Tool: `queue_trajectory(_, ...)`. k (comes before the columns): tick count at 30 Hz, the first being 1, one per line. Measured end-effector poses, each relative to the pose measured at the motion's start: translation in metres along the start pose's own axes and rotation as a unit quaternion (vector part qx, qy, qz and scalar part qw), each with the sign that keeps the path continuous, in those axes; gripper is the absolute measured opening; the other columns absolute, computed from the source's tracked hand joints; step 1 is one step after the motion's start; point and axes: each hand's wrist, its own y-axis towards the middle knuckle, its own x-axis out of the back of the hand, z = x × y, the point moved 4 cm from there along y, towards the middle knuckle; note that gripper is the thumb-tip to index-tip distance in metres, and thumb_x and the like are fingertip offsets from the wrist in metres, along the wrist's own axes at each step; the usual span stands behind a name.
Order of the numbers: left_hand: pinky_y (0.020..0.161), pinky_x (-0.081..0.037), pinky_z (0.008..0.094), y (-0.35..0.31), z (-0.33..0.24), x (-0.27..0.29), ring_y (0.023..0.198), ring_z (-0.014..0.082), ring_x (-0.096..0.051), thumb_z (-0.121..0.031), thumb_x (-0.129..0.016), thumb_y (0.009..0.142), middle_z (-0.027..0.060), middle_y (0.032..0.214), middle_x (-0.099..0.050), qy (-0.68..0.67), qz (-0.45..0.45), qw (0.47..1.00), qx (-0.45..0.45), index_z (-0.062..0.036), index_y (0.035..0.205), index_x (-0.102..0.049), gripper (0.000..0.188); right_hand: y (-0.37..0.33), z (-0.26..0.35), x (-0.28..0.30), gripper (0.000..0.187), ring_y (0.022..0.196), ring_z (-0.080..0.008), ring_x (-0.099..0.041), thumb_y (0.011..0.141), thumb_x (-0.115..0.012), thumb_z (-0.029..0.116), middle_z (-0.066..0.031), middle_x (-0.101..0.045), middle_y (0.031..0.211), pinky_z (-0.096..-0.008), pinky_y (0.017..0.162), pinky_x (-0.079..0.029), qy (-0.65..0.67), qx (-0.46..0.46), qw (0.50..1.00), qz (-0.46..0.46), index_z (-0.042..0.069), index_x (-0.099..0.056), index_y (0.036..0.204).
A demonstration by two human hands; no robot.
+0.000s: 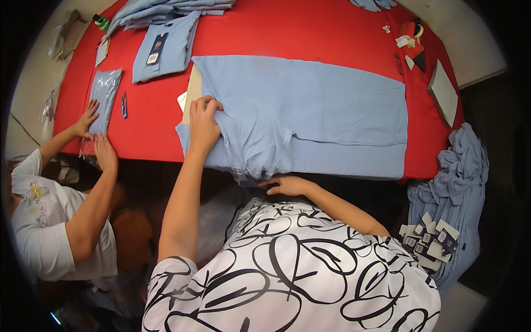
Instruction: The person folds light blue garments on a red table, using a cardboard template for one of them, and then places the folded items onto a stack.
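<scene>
A: So our blue garment (343, 99) is lying along the bench's (265, 41) near edge, and our left hand (203, 126) is curling its fingers over the bunched cloth (254, 133) beside the beige board (194, 91). Are we actually pinching? Can't tell.

B: Same for our right hand's (287, 186) grip, honestly; it's sitting right by that edge, near the drooping cloth (247, 175). We're probably risking a slide, since the overhang could be dragging the rest down, and uneven tugging could be creasing it or skewing the board.
</scene>
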Motion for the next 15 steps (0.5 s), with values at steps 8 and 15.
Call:
queue_trajectory(8, 0.099, -0.038, 0.0446, -0.006, 0.003, -0.002, 0.107, 0.0359, -0.049, 0.005, -0.057, 0.071, 0.0120, 0.109, -0.057, -0.022, 0.001, 0.999, 0.025, -0.0041, 0.086, -0.057, 0.018, -0.049, 0.111, 0.029, 0.031, 0.101, -0.0238, -0.066, 0.095, -0.062, 0.025, -0.0109, -0.071, 0.107, -0.0349, 0.086, -0.050, 0.106, 0.143, 0.972, 0.152, 0.007, -0.067, 0.119)
queue_trajectory(15, 0.095, -0.041, 0.0431, 0.000, -0.002, -0.002, 0.109, 0.0352, -0.047, -0.007, -0.076, 0.064, 0.0116, 0.114, -0.056, -0.003, 0.035, 0.999, 0.041, -0.0044, 0.086, -0.058, 0.029, -0.101, 0.058, 0.115, 0.040, 0.108, -0.0289, -0.063, 0.102, -0.048, 0.039, -0.0186, -0.066, 0.114, -0.0444, 0.094, -0.051, 0.769, 0.411, 0.478, -0.108, 0.002, -0.060, 0.109)
